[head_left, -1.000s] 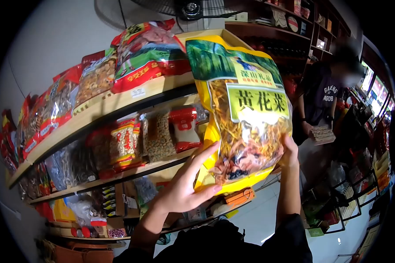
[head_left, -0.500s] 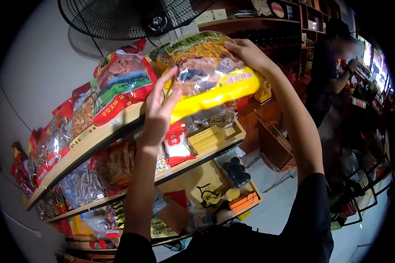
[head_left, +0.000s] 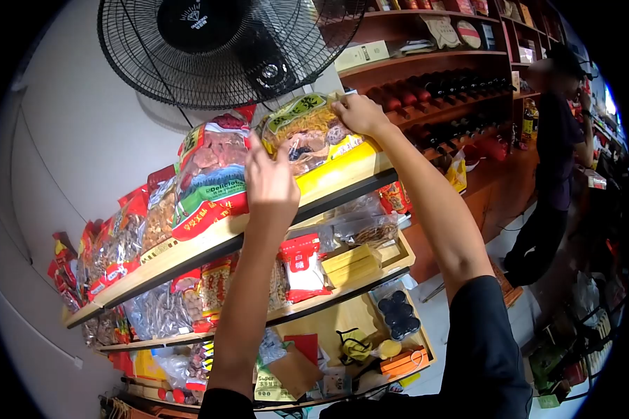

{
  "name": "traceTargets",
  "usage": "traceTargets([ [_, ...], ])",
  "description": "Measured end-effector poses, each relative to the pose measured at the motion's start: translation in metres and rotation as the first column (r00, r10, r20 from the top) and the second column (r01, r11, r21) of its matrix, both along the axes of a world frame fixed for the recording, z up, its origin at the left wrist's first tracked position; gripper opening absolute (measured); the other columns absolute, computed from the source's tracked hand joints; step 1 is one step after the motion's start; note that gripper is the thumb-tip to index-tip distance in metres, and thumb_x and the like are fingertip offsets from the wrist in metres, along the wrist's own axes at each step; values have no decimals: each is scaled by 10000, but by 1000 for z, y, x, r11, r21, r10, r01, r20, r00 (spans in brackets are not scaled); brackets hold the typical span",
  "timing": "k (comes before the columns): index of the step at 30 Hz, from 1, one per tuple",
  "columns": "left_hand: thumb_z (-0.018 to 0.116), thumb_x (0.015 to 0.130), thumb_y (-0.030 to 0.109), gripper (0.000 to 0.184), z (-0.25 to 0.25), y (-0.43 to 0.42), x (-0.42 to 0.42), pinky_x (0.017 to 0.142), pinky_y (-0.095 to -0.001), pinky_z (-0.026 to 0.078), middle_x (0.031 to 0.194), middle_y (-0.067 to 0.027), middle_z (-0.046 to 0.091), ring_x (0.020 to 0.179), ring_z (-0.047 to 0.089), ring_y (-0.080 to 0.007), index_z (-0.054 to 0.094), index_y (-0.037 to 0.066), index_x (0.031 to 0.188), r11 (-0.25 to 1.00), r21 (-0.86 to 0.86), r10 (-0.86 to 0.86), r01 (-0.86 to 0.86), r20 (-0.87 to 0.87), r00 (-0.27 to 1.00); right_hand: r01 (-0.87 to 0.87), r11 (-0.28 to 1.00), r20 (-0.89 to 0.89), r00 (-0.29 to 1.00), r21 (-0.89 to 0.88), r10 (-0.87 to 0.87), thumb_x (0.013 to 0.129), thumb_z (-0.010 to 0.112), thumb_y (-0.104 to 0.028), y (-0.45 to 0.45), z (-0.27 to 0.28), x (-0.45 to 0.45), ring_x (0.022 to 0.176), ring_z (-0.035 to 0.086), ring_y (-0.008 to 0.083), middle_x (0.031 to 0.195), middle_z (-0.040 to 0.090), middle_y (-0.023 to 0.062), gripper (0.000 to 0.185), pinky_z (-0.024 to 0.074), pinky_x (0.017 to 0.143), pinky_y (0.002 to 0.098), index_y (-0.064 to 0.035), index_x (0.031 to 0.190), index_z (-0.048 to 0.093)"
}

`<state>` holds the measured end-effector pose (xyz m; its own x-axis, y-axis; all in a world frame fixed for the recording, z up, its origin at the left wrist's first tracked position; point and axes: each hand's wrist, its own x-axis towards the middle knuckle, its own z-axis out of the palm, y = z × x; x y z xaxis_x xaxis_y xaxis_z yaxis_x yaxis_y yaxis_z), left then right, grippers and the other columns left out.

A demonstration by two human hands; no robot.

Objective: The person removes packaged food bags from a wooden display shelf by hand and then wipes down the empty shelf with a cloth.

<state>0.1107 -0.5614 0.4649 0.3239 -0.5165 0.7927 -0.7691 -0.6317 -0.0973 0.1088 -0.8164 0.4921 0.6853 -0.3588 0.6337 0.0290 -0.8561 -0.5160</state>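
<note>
The yellow and green bag of dried food rests at the right end of the top wooden shelf, leaning back. On its upper right corner lies my right hand, fingers closed around the edge. My left hand is at the bag's left side, fingers apart, in front of the gap beside the red bag with the meat picture. More red bags stand in a row to the left.
A black fan hangs on the wall close above the bags. Lower shelves hold a white sugar bag, yellow blocks and black round items. A person stands at the right near bottle racks.
The yellow bag has gone from being held up in both hands to lying against the top shelf. My left hand has come off its front. The person at the right has turned and moved.
</note>
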Motion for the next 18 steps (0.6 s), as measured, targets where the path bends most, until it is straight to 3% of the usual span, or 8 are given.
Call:
traceTargets([
  [1,492,962,223,445,1,-2,-7,1078,-482,360,1435,-302,365,1225,473,-463,472,87,1385,992,91,71,-83,132,989,36,999,-47,998,-27,-38,941,501,-417,4,0,-2,1023,614,413,1074,652,254,448,470,917,467,-20,1059,673],
  [3,525,945,289,477,2,-18,-21,1081,-485,345,1424,-302,370,1221,476,-437,471,120,1388,978,209,18,-13,-21,1000,55,998,-12,998,23,-55,936,513,-395,6,1,-2,1032,613,408,1085,644,263,425,474,915,471,-22,1058,674],
  [7,545,942,342,462,10,-26,-6,1052,-487,347,1421,-264,400,1278,427,-406,510,132,1352,968,191,-160,161,-21,987,28,988,52,998,151,-36,931,529,-357,1,2,2,1040,615,399,1085,643,266,386,474,922,465,-23,1035,692],
  [9,571,930,316,442,17,-26,-3,1040,-476,364,1393,-241,436,1256,449,-396,534,117,1323,973,205,-100,101,-17,995,-59,988,76,996,141,48,927,538,-334,-14,4,23,1040,612,400,1071,647,263,371,473,925,454,-16,1043,687],
  [10,583,924,304,446,20,-25,6,1034,-466,373,1375,-238,450,1242,460,-396,533,113,1324,969,213,-118,123,-35,992,-102,989,126,988,107,89,894,598,-397,-17,3,32,981,662,331,1021,691,190,443,492,857,415,-66,1186,632],
  [11,594,918,293,451,21,-23,15,1028,-457,382,1358,-235,463,1229,470,-396,531,110,1325,965,217,-136,144,-52,989,-105,988,124,988,112,91,894,598,-397,-21,-4,35,981,662,331,1021,691,190,443,492,857,415,-66,1186,632],
  [14,609,908,292,482,25,-14,24,1025,-457,390,1348,-233,471,1243,458,-407,511,103,1341,963,225,-134,149,-81,988,-463,866,68,886,188,459,894,651,-379,-12,-6,7,1029,635,282,1151,638,145,716,470,905,382,-114,1474,327],
  [18,593,920,314,531,12,-16,30,1046,-474,377,1377,-235,443,1272,432,-417,454,101,1386,967,228,-93,111,-91,991,-553,833,102,828,-17,552,893,664,-370,-5,-28,-18,1087,603,287,1214,591,189,686,455,952,372,-91,1448,373],
])
